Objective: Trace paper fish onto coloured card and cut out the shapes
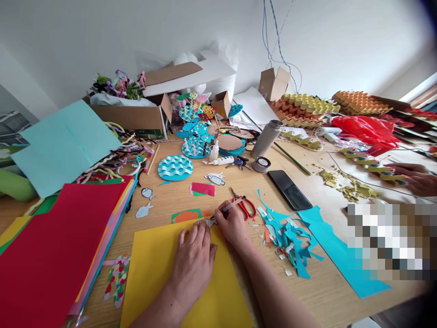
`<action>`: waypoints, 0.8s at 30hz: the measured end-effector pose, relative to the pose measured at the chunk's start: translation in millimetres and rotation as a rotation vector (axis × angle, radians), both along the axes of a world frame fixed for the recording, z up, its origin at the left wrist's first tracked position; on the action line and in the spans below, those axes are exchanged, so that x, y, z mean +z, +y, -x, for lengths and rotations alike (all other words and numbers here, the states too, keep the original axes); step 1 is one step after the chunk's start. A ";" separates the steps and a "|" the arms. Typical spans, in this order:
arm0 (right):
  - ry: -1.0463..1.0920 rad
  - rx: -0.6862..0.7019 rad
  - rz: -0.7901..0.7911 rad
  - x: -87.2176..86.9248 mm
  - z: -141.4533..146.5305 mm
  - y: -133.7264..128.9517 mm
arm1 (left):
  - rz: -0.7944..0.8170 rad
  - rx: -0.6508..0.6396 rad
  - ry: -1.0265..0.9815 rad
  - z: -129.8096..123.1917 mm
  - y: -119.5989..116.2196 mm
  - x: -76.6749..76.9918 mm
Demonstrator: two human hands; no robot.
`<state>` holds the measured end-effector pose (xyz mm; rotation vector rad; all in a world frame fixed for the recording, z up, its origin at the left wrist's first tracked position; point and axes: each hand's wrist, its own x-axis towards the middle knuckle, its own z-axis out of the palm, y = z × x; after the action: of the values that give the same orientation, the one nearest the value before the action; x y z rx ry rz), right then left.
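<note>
A large yellow sheet of paper (150, 269) lies in front of me on the table. My left hand (194, 255) rests flat on it with fingers stretched out, the fingertips at its far edge. Under those fingertips a small grey paper cutout (210, 222) shows in part; its shape is mostly hidden. My right hand (229, 223) is closed around a pen (235, 203), its tip hidden by the fingers at the cutout. Just beyond are a green piece with an orange shape (186, 216) and red-handled scissors (248, 208).
Colored paper sheets (58, 246) are stacked at left. Fish cutouts (145, 209), glue bottles (223, 161), a metal flask (268, 138) and a phone (290, 189) lie beyond my hands. Blue paper scraps (290, 241) sit at right. Another person's hand (414, 177) is at far right.
</note>
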<state>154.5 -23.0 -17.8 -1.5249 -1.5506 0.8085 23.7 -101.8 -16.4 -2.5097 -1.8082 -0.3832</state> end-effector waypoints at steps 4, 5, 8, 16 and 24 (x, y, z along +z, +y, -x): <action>-0.002 0.021 0.001 1.1 -1.5 0.6 | 0.019 0.008 0.001 -0.9 0.5 3.0; -0.003 0.021 -0.002 1.5 -1.7 0.7 | 0.027 0.011 -0.001 -1.5 1.1 4.5; -0.007 0.023 -0.004 3.0 -1.9 1.0 | 0.052 0.012 -0.011 -3.8 3.6 10.0; 0.009 0.026 0.007 3.8 -1.5 2.0 | 0.080 0.015 0.001 -7.1 7.2 17.4; -0.011 -0.010 -0.009 -0.1 -5.6 4.5 | 0.061 0.011 0.016 -7.4 6.5 14.2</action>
<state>160.1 -18.6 -17.9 -1.5322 -1.5511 0.7877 31.0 -95.4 -2.2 -2.5332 -1.8547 -0.3114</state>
